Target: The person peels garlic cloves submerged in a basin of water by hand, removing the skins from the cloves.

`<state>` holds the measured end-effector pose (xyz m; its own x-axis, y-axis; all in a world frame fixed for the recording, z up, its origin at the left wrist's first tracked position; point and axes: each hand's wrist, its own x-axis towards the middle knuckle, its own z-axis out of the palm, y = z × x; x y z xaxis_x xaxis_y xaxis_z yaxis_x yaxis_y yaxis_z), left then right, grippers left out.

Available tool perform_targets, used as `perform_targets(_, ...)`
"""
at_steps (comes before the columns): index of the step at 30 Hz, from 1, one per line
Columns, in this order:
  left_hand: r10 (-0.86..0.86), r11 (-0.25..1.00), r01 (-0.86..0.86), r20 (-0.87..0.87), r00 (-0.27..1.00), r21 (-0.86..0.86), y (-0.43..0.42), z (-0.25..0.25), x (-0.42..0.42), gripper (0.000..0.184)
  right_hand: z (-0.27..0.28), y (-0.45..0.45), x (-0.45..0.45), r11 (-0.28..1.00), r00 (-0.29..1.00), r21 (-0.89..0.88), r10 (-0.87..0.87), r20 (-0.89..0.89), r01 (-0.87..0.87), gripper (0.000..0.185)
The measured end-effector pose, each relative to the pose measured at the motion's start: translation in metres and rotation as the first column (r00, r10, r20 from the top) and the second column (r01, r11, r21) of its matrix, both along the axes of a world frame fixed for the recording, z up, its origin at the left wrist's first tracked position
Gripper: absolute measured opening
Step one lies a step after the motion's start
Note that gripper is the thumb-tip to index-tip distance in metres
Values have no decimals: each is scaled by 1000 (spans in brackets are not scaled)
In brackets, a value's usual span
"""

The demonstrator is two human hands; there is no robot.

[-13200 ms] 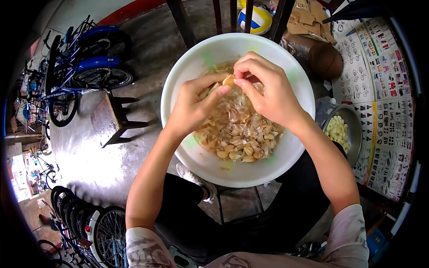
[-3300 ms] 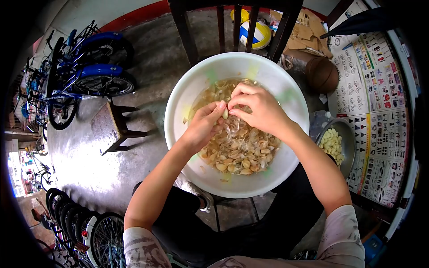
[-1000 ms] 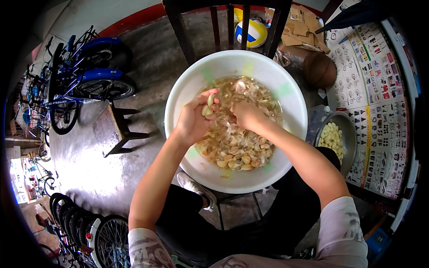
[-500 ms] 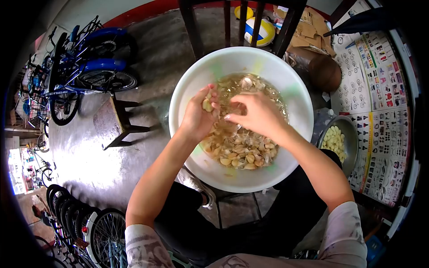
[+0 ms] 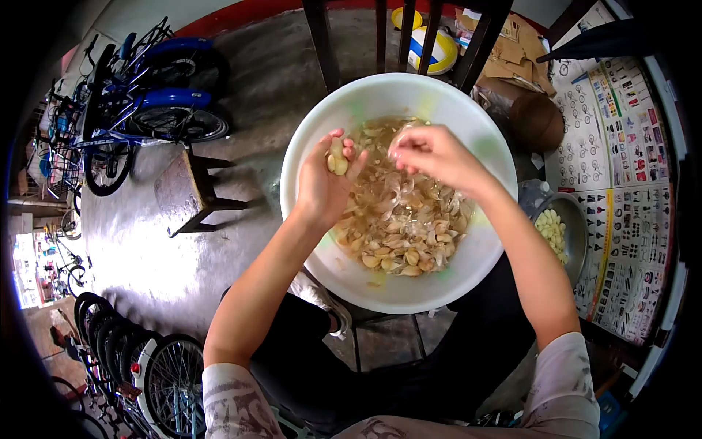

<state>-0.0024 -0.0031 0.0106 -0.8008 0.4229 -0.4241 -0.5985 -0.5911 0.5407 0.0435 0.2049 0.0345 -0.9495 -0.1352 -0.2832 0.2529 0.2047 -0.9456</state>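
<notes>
A large white basin (image 5: 314, 274) holds water with garlic cloves and loose skins (image 5: 398, 238). Over its left side, my left hand (image 5: 326, 179) is cupped palm up, with a few garlic cloves (image 5: 337, 162) resting in the palm and fingers. My right hand (image 5: 436, 156) hovers above the upper right part of the basin, its fingers bent and pinched together; whatever is between the fingertips is too small to make out. To the right of the basin, a metal bowl (image 5: 578, 233) contains peeled white cloves (image 5: 550, 228).
Behind the basin stands a dark slatted chair (image 5: 382, 36), with a volleyball (image 5: 435, 51) beyond it. A brown ball (image 5: 537, 121) lies at the right, near printed sheets (image 5: 621, 219). On the left are a wooden stool (image 5: 183, 192) and parked bicycles (image 5: 172, 110).
My right hand has lifted from the skins in the basin and moved up and right, its fingers now drawn together. The left hand still holds cloves. The whole view has shifted slightly.
</notes>
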Motion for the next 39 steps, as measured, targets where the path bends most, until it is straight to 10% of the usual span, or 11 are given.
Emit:
perform_targets(3,31,995,-24,68,997,-101,2,8,0,17,-22,10,0,997,987,68,-35,155,25,29)
perform_targets(5,36,996,-28,90,995,-82,2,12,-4,17,-36,3,10,369,986,929,143,-88,30,34)
perform_targets(7,52,997,-43,133,990,-68,-4,8,-1,17,-29,1,9,465,970,882,164,-177,82,30)
perform_targets(10,-7,1000,6,69,998,21,-6,6,-4,18,-10,2,2,939,991,317,-131,-26,132,28)
perform_targets(14,-89,996,88,-59,994,-21,9,14,4,33,-15,-40,7,807,869,-372,-319,378,458,41)
perform_targets(16,-190,980,172,-223,956,-96,14,11,10,44,-23,-52,9,534,855,-707,-61,514,464,48)
perform_targets(26,-209,967,136,-368,906,-213,15,8,14,41,-22,-54,17,497,803,-659,-147,577,564,41)
perform_targets(32,-351,845,-82,-663,662,-529,15,17,15,31,-16,-52,13,447,792,-676,-142,594,587,25)
perform_targets(39,-589,549,-350,-648,483,-759,-7,-1,-25,12,50,11,19,706,915,-587,-353,194,396,16)
